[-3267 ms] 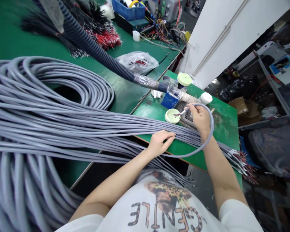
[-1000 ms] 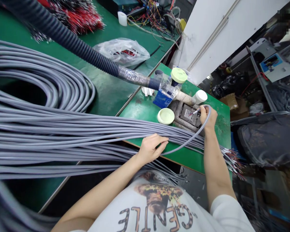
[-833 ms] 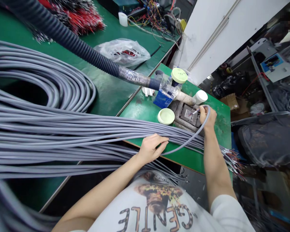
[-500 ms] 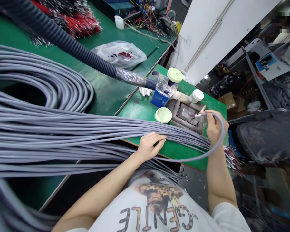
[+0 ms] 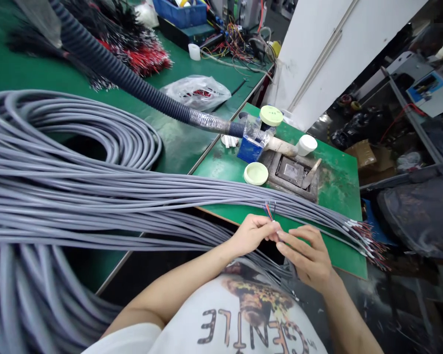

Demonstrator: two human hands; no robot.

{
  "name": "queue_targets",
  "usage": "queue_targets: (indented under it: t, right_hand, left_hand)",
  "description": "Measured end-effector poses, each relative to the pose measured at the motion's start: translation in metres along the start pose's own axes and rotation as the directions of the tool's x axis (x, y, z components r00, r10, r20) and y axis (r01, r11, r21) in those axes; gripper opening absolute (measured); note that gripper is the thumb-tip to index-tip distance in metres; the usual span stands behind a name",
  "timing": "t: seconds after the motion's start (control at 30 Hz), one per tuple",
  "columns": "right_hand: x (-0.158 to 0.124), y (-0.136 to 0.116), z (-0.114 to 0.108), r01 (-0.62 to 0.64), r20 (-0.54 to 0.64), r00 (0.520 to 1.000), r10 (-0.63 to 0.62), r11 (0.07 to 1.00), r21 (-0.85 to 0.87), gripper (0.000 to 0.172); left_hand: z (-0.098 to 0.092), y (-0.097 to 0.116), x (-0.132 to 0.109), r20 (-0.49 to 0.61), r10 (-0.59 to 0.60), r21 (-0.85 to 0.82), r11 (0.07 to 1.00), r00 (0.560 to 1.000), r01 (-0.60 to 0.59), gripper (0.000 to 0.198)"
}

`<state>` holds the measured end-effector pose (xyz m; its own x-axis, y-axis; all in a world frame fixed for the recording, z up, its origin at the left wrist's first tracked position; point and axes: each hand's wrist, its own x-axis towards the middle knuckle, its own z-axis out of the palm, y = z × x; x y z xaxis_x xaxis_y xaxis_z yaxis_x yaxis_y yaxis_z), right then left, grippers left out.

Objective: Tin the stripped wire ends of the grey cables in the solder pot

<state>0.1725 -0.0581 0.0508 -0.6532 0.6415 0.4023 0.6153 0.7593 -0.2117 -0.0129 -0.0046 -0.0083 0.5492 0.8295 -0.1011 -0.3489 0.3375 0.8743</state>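
In front of my shirt, both hands meet at the end of a grey multi-core cable, whose thin coloured wires (image 5: 268,210) fan out above the fingertips. Pinched round this end, my left hand (image 5: 254,235) hides most of its jacket. My right hand (image 5: 307,253) is closed on the same end from the other side, thumb out of sight. Just beyond the hands runs a thick bundle of grey cables (image 5: 221,189), its stripped wire ends (image 5: 372,238) at the right edge of the green board. Behind the bundle sits a square solder pot (image 5: 276,189) with a flat scraper (image 5: 312,173) leaning in it.
A ribbed extraction hose (image 5: 143,93) crosses over the bench to the pot. Around it stand a blue box (image 5: 249,148), a shallow pale-green tub (image 5: 256,173), a lidded jar (image 5: 271,115) and a white cup (image 5: 306,145). Coiled grey cable (image 5: 133,142) fills the left.
My right hand has come back from the solder pot towards my body. My left hand has moved right, off the cable bundle, and the two now meet at a cable end.
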Motion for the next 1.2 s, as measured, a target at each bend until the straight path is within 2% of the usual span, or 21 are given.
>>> queue_targets:
  t: [0.1,0.2,0.3,0.47,0.73,1.2]
  right_hand:
    - [-0.009,-0.005,0.002,-0.05,-0.011,0.999,0.051,0.991,0.123,0.046]
    - [-0.011,-0.009,0.005,-0.162,-0.086,0.979,0.185,0.962,0.218,0.043]
    - [-0.01,-0.015,0.01,-0.259,-0.141,0.941,0.307,0.923,0.285,0.028]
    - [-0.009,-0.022,0.018,-0.339,-0.057,0.921,0.384,0.866,0.368,0.004]
    - [-0.01,-0.029,0.026,-0.395,0.08,0.914,0.399,0.822,0.41,0.017]
    - [-0.015,-0.04,0.029,-0.411,0.109,0.907,0.406,0.804,0.431,0.025]
  left_hand:
    - [0.0,-0.007,-0.005,0.026,0.012,0.014,1.0,1.0,-0.013,0.041]
    - [0.001,-0.009,-0.007,0.044,0.004,0.027,1.0,0.999,-0.005,0.042]
    - [0.003,-0.008,-0.009,0.062,-0.001,0.028,1.0,0.998,-0.001,0.041]
    - [0.001,-0.01,-0.01,0.078,0.051,0.042,0.998,0.996,-0.054,0.041]
    - [-0.002,-0.016,-0.012,0.097,0.015,0.067,0.998,0.995,-0.021,0.045]
    - [-0.005,-0.03,-0.017,0.163,-0.023,0.004,1.0,0.986,0.022,0.043]
